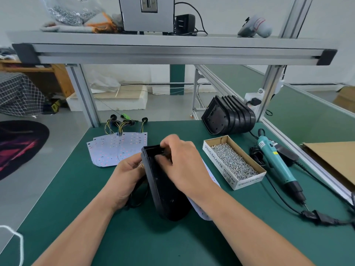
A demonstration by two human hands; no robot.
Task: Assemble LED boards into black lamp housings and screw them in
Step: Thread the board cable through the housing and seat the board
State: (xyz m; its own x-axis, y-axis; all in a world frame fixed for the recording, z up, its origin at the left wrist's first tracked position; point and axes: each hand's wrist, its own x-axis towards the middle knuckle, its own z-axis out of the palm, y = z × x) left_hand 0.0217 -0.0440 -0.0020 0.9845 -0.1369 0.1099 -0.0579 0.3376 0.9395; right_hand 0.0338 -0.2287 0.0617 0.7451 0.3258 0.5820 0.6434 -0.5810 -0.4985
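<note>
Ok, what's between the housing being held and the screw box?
Head view: a white LED board lies flat on the green mat between the black housing and the screw box, partly hidden under the right forearm. Otherwise bare mat.

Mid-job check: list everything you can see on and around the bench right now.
lamp housing: one, black, held above mat centre
LED boards: several, white, fanned on mat's left, wires attached
loose board: one, white, under right forearm
stacked housings: several, black, mat's back right
screw box: one, cardboard, right of hands, full of silver screws
electric screwdriver: one, teal, right of box
cardboard sheet: one, brown, far right
mat: one, green, bench top
shelf: one, grey, overhead, bearing screw bag, gloves, grey box, black adapter
left hand: grips housing's left side
right hand: fingers curled over housing's top end
</note>
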